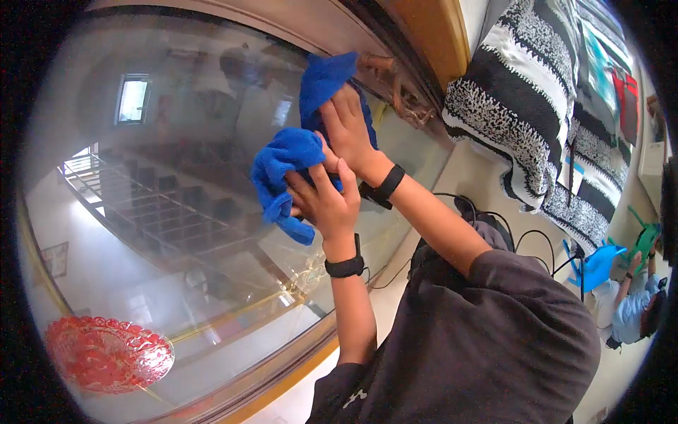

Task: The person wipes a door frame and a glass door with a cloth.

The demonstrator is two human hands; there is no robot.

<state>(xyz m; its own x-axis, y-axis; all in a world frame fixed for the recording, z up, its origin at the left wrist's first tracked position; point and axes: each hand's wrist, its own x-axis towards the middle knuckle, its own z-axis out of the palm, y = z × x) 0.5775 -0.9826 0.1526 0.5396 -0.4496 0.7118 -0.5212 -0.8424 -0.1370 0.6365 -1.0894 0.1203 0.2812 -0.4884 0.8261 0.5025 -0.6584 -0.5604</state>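
A large glass pane (212,233) with reflections fills the left and middle of the view. My left hand (328,194) is bent around a bunched blue cloth (282,152), whose loose end hangs below the fingers. Just above it, my right hand (349,131) lies over a second area of blue cloth (326,76), which covers its fingertips. Whether both are one cloth or two I cannot tell. The hands are close together, thumbs near each other, at the glass. Both wrists wear dark bands.
A red lace-like decoration (109,353) is at the lower left of the pane. A wooden frame (431,39) runs along the top. Black-and-white striped fabric (522,92) hangs on the right. Dark cables (537,237) lie below it. Another person (632,311) is at far right, near a blue object (597,265).
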